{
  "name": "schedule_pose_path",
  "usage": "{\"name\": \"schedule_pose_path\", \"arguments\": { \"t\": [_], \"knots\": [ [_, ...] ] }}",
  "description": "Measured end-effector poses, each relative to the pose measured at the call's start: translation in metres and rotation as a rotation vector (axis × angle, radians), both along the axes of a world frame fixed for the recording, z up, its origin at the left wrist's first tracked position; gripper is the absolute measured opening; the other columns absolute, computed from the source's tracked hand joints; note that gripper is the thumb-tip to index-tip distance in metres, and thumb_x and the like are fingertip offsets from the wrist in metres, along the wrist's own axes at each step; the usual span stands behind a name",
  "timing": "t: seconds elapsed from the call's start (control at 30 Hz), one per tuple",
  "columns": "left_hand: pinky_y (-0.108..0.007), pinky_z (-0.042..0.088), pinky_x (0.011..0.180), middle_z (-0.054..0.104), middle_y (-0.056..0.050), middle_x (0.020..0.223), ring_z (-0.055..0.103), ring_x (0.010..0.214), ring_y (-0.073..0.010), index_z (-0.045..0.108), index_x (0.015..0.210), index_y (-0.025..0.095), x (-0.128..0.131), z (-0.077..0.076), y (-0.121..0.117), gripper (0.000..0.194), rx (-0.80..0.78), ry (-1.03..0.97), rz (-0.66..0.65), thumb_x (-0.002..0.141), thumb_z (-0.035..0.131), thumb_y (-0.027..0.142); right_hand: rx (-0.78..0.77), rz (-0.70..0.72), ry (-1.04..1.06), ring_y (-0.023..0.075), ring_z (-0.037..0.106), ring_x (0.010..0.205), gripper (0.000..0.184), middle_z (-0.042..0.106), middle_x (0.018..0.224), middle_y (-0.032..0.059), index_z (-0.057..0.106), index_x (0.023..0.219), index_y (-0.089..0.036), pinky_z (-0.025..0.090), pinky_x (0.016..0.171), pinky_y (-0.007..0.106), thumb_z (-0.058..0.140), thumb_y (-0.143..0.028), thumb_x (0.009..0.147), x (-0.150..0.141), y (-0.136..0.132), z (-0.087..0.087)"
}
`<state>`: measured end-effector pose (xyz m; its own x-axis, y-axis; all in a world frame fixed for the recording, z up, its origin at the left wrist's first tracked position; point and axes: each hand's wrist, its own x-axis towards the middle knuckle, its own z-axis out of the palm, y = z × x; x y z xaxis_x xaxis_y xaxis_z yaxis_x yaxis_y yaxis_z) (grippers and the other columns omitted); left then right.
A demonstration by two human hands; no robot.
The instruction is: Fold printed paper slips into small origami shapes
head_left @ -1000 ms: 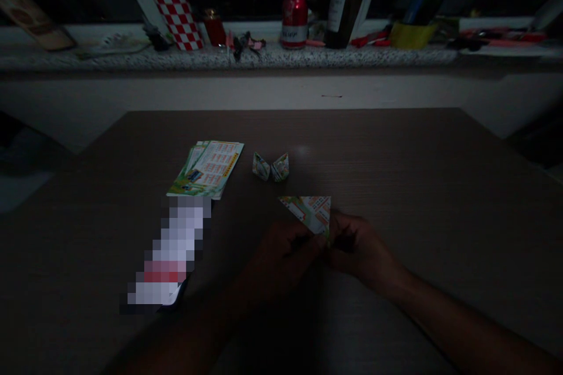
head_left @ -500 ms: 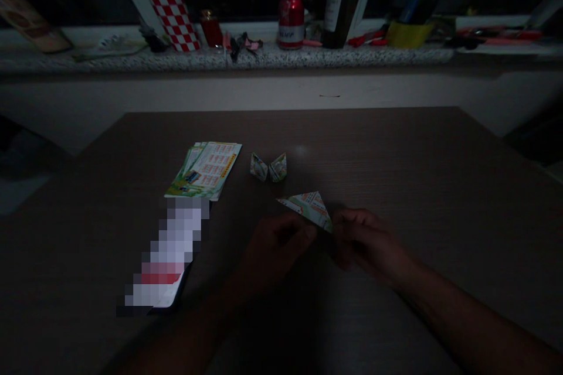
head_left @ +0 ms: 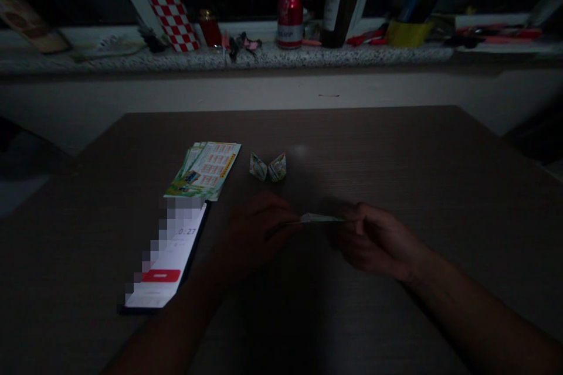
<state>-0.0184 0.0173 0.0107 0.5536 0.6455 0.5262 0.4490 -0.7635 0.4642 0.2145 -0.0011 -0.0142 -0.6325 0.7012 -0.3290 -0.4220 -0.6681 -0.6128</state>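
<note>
Across the view, one dark brown table (head_left: 417,158) with a faint grain. Beyond it, one speckled stone sill (head_left: 334,58), bearing one red-and-white checkered tube (head_left: 171,12), one dark bottle (head_left: 336,14) with a pale label, and one red-and-silver can (head_left: 290,20). On the table at left, one lit phone (head_left: 160,290), partly pixelated. Over the table, two bare hands: left hand (head_left: 264,222) in deep shadow, narrowed on one end of the paper; right hand (head_left: 380,240) pinching the other end between thumb and fingers. Just beyond the phone, one stack of printed cards (head_left: 213,164); cannot tell how many. Between both hands, one folded paper (head_left: 321,218), nearly edge-on, thin, pale and greenish, with the print too dim to read. Farther back, two small folded paper shapes (head_left: 277,169), side by side, pointed and multicoloured.
</note>
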Motion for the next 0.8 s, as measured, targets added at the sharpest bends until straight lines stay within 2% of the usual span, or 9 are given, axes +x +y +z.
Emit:
{"name": "schedule_pose_path", "arguments": {
  "t": [0.1, 0.17, 0.2, 0.23, 0.3, 0.4, 0.53, 0.7, 0.8],
  "knots": [
    [-0.021, 0.048, 0.062, 0.064, -0.001, 0.078, 0.061, 0.069, -0.0111, 0.07, 0.084, 0.015, 0.0, 0.0, 0.001, 0.01, -0.047, -0.005, 0.014, 0.087, 0.063, 0.022, 0.336, -0.298, -0.244, 0.0101, 0.046, 0.045, 0.029, 0.049, 0.05, -0.0027, 0.054, 0.058, -0.017, 0.042, 0.045, 0.022, 0.056, -0.031, 0.083, -0.002, -0.002, 0.001],
    [-0.02, 0.046, 0.058, 0.063, 0.0, 0.075, 0.059, 0.065, -0.0102, 0.071, 0.084, 0.016, -0.001, 0.002, 0.001, 0.012, -0.069, 0.012, 0.037, 0.087, 0.062, 0.023, 0.603, -0.482, -0.462, 0.0124, 0.053, 0.056, 0.019, 0.057, 0.06, -0.0002, 0.06, 0.07, -0.017, 0.044, 0.054, 0.024, 0.06, -0.03, 0.084, -0.002, -0.004, 0.001],
    [-0.02, 0.045, 0.056, 0.062, 0.0, 0.074, 0.059, 0.063, -0.0098, 0.072, 0.085, 0.017, -0.001, 0.003, 0.001, 0.012, -0.073, 0.023, 0.041, 0.087, 0.062, 0.024, 0.723, -0.531, -0.58, 0.0135, 0.055, 0.061, 0.012, 0.06, 0.066, 0.001, 0.062, 0.077, -0.017, 0.045, 0.056, 0.025, 0.062, -0.028, 0.083, -0.002, -0.006, 0.002],
    [-0.02, 0.044, 0.056, 0.062, 0.0, 0.073, 0.058, 0.062, -0.0095, 0.072, 0.086, 0.017, -0.001, 0.004, 0.001, 0.012, -0.08, 0.032, 0.044, 0.087, 0.062, 0.023, 0.851, -0.566, -0.681, 0.0148, 0.057, 0.067, 0.007, 0.062, 0.073, 0.0023, 0.063, 0.083, -0.018, 0.046, 0.06, 0.027, 0.065, -0.025, 0.081, -0.002, -0.008, 0.003],
    [-0.019, 0.042, 0.054, 0.061, 0.001, 0.072, 0.058, 0.061, -0.0092, 0.072, 0.086, 0.017, -0.001, 0.005, 0.0, 0.012, -0.092, 0.034, 0.037, 0.087, 0.062, 0.023, 1.13, -0.575, -0.807, 0.0181, 0.06, 0.078, 0.014, 0.064, 0.084, 0.0055, 0.064, 0.09, -0.018, 0.048, 0.068, 0.031, 0.07, -0.017, 0.077, -0.003, -0.01, 0.006],
    [-0.019, 0.041, 0.054, 0.06, 0.001, 0.071, 0.057, 0.061, -0.009, 0.072, 0.084, 0.016, 0.0, 0.007, -0.002, 0.012, -0.121, 0.042, 0.012, 0.087, 0.062, 0.022, 1.433, -0.533, -0.869, 0.0199, 0.062, 0.081, 0.022, 0.065, 0.088, 0.008, 0.065, 0.094, -0.016, 0.05, 0.07, 0.034, 0.07, -0.009, 0.074, -0.005, -0.011, 0.011],
    [-0.021, 0.044, 0.061, 0.061, 0.0, 0.076, 0.058, 0.068, -0.0101, 0.07, 0.083, 0.015, 0.002, 0.005, -0.004, 0.008, -0.106, 0.035, -0.039, 0.086, 0.063, 0.019, 1.574, -0.502, -0.86, 0.0188, 0.06, 0.074, 0.017, 0.063, 0.08, 0.0072, 0.064, 0.087, -0.015, 0.05, 0.064, 0.034, 0.065, -0.003, 0.074, -0.008, -0.009, 0.015],
    [-0.023, 0.046, 0.069, 0.064, -0.002, 0.083, 0.058, 0.078, -0.0126, 0.066, 0.089, 0.015, 0.009, 0.0, -0.011, 0.006, -0.127, 0.01, -0.139, 0.085, 0.062, 0.014, 1.643, -0.452, -0.846, 0.0181, 0.057, 0.071, 0.02, 0.061, 0.077, 0.0068, 0.061, 0.083, -0.015, 0.049, 0.062, 0.034, 0.063, -0.001, 0.07, -0.01, -0.01, 0.014],
    [-0.024, 0.046, 0.069, 0.064, -0.003, 0.081, 0.058, 0.078, -0.0136, 0.064, 0.085, 0.015, 0.015, -0.001, -0.015, 0.005, -0.145, 0.001, -0.179, 0.082, 0.061, 0.011, 1.671, -0.43, -0.842, 0.018, 0.056, 0.07, 0.02, 0.061, 0.076, 0.006, 0.058, 0.08, -0.016, 0.048, 0.063, 0.035, 0.063, -0.002, 0.067, -0.014, -0.012, 0.013]
  ]
}}
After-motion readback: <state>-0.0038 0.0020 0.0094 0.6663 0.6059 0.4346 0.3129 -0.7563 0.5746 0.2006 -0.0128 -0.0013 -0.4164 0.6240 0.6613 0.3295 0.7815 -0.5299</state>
